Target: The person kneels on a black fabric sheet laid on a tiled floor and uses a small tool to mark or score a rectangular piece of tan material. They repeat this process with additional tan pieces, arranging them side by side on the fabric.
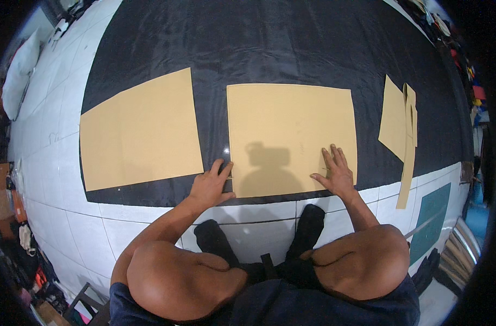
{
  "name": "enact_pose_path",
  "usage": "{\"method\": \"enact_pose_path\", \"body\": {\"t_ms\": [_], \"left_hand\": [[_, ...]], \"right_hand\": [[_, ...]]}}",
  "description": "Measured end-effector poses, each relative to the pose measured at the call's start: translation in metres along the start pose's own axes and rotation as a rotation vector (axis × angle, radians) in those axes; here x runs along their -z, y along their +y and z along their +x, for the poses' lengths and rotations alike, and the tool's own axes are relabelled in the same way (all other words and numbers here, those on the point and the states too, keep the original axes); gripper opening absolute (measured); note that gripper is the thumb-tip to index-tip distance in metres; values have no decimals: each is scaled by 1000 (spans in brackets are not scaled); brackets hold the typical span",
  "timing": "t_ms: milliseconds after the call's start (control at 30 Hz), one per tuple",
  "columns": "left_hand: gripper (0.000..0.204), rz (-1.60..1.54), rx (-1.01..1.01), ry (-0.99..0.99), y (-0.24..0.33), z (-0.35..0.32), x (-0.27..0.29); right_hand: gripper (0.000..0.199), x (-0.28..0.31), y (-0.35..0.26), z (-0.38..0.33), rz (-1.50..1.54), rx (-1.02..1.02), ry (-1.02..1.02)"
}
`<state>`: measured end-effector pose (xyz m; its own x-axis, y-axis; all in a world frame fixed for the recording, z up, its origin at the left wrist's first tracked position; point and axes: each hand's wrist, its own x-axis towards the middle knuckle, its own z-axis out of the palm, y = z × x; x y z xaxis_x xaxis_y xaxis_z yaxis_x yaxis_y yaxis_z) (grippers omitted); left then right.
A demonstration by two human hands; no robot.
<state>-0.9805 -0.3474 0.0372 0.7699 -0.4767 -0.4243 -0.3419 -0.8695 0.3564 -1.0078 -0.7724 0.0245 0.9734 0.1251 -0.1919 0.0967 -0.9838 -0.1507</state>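
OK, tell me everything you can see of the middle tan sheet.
The middle tan sheet is nearly rectangular and looks like cardboard. It lies flat on the black cloth, close to the cloth's near edge. The left hand touches its lower left edge; the right hand rests on its lower right part. A shadow falls across its lower middle.

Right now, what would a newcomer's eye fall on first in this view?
Probably the tan cardboard sheet in the middle, on the black cloth, a dark shadow falling across its lower part. The left hand is at its lower left edge, the right hand near its lower right corner. Far right, a narrow strip reaches onto white tiles.
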Motion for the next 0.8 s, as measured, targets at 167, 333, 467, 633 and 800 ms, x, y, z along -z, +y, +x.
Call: {"method": "enact_pose_path", "body": {"t_ms": [167, 333, 467, 633, 800], "left_hand": [[94, 17, 9, 22, -3, -3, -4], [98, 7, 29, -13, 6, 0, 4], [97, 63, 54, 0, 6, 3, -3], [98, 42, 30, 55, 2, 1, -2], [99, 52, 72, 15, 13, 2, -1]], "right_hand": [[92, 0, -3, 3, 11, -11, -26], [94, 4, -2, 1, 41, -48, -72], [89, -3, 14, -2, 115, -17, -22], [61, 11, 70, -9, 313, -326, 387], [42, 5, 131, -61, 403, -709, 232]]}}
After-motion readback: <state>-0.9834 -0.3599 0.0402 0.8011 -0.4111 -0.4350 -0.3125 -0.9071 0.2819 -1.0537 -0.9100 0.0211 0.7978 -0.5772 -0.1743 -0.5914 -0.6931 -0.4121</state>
